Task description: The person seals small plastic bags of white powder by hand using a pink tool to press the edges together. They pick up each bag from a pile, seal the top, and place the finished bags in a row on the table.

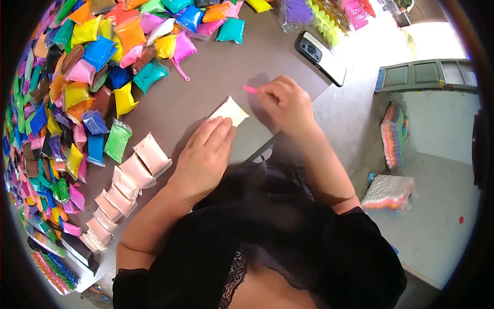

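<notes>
A cream-coloured packet (pixel 233 112) lies on the grey-brown table near its front edge. My left hand (pixel 205 149) rests flat on the packet's near part, its fingers stretched out side by side. To the right, my right hand (pixel 282 103) is closed in a pinch around a small pink stick-like piece (pixel 250 89), whose tip points left, a little above the table. Left of my left hand, several pale pink packets (pixel 136 171) stand in a slanting, overlapping row. A green packet (pixel 118 140) lies just past the top of that row.
Many coloured packets (pixel 98 51) are heaped over the table's left and far side. A phone (pixel 320 57) lies at the far right, near bagged purple pieces (pixel 297 13). Beyond the table edge, wrapped stacks (pixel 389 192) sit lower down at the right.
</notes>
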A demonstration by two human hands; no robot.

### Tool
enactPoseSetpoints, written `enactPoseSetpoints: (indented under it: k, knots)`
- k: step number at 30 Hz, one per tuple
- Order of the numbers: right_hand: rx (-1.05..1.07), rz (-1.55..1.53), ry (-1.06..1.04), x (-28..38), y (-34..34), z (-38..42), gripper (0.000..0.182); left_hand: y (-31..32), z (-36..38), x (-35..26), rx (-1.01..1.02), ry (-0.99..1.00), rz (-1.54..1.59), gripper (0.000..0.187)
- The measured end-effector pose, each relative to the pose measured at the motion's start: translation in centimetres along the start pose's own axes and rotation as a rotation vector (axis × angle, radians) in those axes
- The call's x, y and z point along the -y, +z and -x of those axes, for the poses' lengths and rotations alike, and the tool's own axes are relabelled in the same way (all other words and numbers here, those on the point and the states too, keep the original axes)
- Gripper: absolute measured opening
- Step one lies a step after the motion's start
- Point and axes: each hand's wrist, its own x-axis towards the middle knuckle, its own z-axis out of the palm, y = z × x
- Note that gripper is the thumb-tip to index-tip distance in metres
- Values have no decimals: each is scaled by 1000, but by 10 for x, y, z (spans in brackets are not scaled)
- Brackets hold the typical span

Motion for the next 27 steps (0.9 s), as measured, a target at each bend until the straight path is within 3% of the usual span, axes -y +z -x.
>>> enactPoseSetpoints:
  k: [2, 4, 6, 7, 8, 10, 15, 17, 21, 24, 27]
  knots:
    - [6, -36, -319, 10, 12, 7, 8, 3, 3, -1, 11, -26, 17, 38]
    - [69, -68, -244, 16, 15, 9, 7, 1, 3, -3, 15, -30, 20, 39]
    - [82, 173, -123, 9, 12, -5, 5, 0, 2, -3, 13, -32, 15, 39]
    - [125, 91, -30, 7, 8, -13, 7, 0, 2, -4, 20, -29, 12, 39]
    - [124, 89, -30, 12, 5, -14, 7, 0, 2, -3, 27, -24, 9, 39]
    - [84, -50, -271, 19, 5, -12, 11, -1, 0, -3, 21, -28, 5, 38]
    - [83, 135, -185, 6, 9, -23, 10, 1, 1, -4, 12, -37, 36, 38]
    - [67, -18, -210, 13, 5, -20, 8, 0, 1, -5, 27, -46, 29, 38]
    - [169, 70, -294, 3, 13, -20, 9, -1, 0, -4, 15, -44, 47, 38]
    - [47, 23, -176, 4, 13, -21, 9, 0, 1, -3, 24, -26, 47, 39]
    - [171, -123, -183, 4, 14, -14, 7, 2, 1, -2, 3, -8, 36, 39]
